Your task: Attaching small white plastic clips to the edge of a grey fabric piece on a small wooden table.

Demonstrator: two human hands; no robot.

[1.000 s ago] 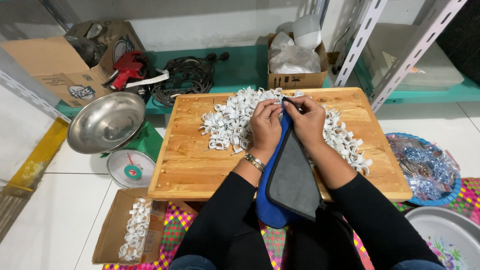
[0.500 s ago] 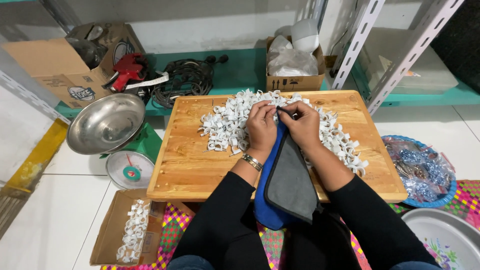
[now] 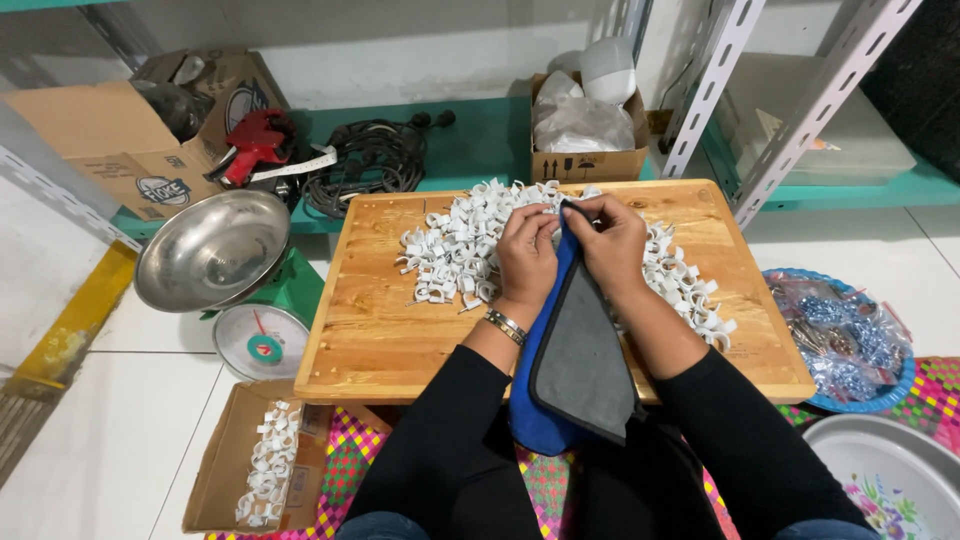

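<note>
A: What is hidden at the grip?
B: Both hands meet over the clips (image 3: pixel 455 250). The left hand (image 3: pixel 527 255) curls shut on the blue pouch (image 3: pixel 560 370) edge; the right hand (image 3: pixel 612 240) pinches its top corner. Whether a clip sits between the fingertips cannot be made out.

A: What surrounds the grip?
B: White plastic clips heap left and right of it on the wooden board (image 3: pixel 390 330). The pouch hangs below, covering the board's near edge. Far left: a steel bowl (image 3: pixel 210 250) on a green scale (image 3: pixel 262 335). Below left: a cardboard box (image 3: pixel 235 470) of clips. Right: a blue plate (image 3: pixel 850 340), partly cut off.
</note>
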